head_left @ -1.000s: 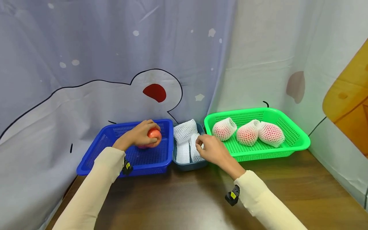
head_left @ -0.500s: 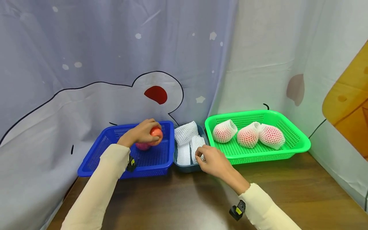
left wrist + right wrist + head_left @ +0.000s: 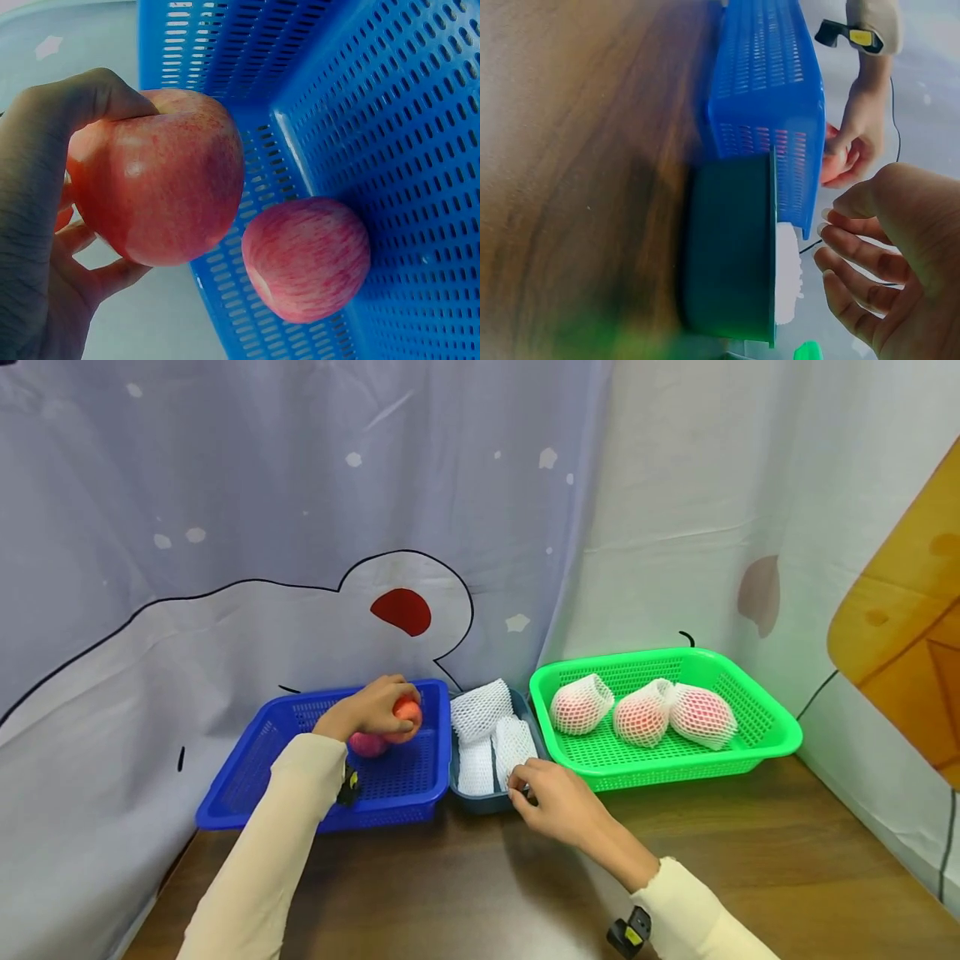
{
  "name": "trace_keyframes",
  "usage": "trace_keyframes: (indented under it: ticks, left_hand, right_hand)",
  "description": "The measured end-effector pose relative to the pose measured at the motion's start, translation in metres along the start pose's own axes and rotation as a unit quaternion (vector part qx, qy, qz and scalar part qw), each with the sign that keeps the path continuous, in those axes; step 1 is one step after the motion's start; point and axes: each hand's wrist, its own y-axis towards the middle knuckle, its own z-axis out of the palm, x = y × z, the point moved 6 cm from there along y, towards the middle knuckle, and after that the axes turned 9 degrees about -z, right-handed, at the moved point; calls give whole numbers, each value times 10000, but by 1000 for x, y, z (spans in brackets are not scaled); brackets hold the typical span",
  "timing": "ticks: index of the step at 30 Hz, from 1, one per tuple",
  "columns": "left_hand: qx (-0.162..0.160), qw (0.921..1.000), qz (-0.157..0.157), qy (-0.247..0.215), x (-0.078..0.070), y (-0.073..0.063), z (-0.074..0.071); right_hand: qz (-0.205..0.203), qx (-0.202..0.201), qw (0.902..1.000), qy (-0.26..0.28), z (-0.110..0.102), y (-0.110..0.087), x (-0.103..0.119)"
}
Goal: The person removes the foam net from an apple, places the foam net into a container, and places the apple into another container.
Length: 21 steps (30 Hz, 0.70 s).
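My left hand grips a red apple above the blue basket, thumb over its top and fingers beneath it. A second, pinker apple lies on the basket floor below. The right hand, fingers loosely bent and holding nothing, hovers at the front right of a small dark teal bin. White foam fruit nets fill that bin: one net lies across the back, another at front left. Right by my right fingertips is the front right net.
A green basket stands to the right, with three net-wrapped fruits inside: one at left, one in the middle, one at right. The baskets and bin line up along the curtain at the back of the wooden table.
My right hand has drawn slightly toward the table's front edge. The left hand stays over the blue basket with its apple, while more of the lower apple has come into sight.
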Motion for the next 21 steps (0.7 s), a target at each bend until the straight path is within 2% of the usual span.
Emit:
trace_keyframes:
  ticks: [7, 14, 21]
  left_hand:
    - [149, 9999, -62, 25, 2, 5, 2]
    - [449, 9989, -138, 90, 7, 11, 14]
    - [545, 9983, -157, 150, 11, 15, 22]
  right_hand:
    - [-101, 136, 9999, 3, 7, -7, 6]
    - [-81, 198, 9998, -8, 10, -12, 9]
    - [-155, 223, 9996, -91, 13, -13, 12]
